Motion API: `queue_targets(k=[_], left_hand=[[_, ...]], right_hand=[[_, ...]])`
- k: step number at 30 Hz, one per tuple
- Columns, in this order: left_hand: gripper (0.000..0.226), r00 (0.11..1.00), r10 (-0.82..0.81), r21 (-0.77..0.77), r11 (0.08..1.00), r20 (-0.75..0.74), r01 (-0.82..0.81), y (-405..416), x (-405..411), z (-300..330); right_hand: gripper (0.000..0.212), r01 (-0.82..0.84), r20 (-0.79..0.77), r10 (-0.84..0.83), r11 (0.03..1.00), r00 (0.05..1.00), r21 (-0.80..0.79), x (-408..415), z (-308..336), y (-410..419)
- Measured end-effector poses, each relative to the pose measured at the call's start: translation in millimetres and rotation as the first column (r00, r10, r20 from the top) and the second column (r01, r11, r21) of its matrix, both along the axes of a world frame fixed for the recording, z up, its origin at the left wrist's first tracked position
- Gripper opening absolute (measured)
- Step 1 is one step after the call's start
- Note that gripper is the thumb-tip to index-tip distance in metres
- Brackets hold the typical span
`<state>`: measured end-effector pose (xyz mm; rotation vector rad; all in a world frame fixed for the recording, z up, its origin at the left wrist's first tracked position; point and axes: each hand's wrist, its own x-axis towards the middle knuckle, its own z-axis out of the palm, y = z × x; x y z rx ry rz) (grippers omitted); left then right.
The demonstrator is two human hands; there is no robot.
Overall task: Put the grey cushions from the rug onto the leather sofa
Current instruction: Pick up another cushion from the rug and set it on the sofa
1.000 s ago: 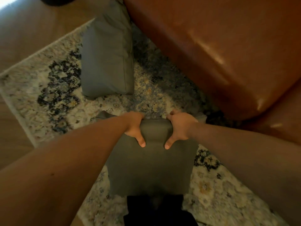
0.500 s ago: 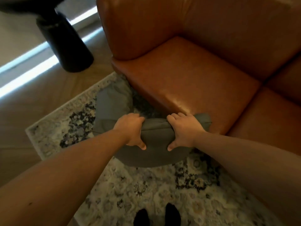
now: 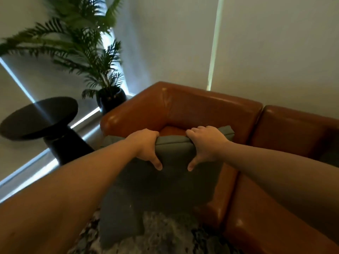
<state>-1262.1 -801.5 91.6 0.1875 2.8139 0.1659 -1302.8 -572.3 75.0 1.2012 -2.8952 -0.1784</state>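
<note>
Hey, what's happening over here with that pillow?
A person is carrying a grey cushion toward the brown leather sofa. Both hands grip its top edge, the left hand and the right hand, with the cushion hanging in front of the sofa's corner seat, above the patterned rug. It is not yet set down. A black side table and a potted palm stand beside the sofa.

Open air is seen above the sofa [image 3: 211,110] seat corner, boxed in by the armrest on the left and the backrest behind. Left of that, the side table [image 3: 39,116] and plant pot [image 3: 111,99] crowd the floor.
</note>
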Motion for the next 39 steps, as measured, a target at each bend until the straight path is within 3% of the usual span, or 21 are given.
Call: queue_targets(k=[8, 21, 27, 32, 39], left_hand=[[0.092, 0.979, -0.197, -0.067, 0.979, -0.042, 0.194, 106.1, -99.5, 51.9], [0.088, 0.873, -0.487, 0.027, 0.873, 0.006, 0.487, 283.2, -278.4, -0.8], [0.09, 0.788, -0.616, -0.037, 0.787, 0.024, 0.616, 355.1, -339.6, -13.7], [0.091, 0.746, -0.661, -0.047, 0.745, 0.084, 0.665, 411.9, -384.7, -36.7], [0.092, 0.769, -0.62, -0.028, 0.775, 0.153, 0.631, 472.1, -434.6, -75.6]], right_hand=[[0.088, 0.14, -0.083, -0.139, 0.99, 0.987, 0.01, -54.6, 47.5, 108.7], [0.099, 0.498, 0.022, -0.499, 0.866, 0.866, 0.049, -160.0, 13.1, 273.8], [0.106, 0.623, 0.076, -0.622, 0.782, 0.779, 0.018, -193.4, -9.8, 330.1], [0.115, 0.686, 0.104, -0.684, 0.727, 0.722, 0.024, -224.6, -39.7, 377.4], [0.114, 0.682, 0.204, -0.677, 0.729, 0.707, 0.057, -281.2, -75.3, 439.1]])
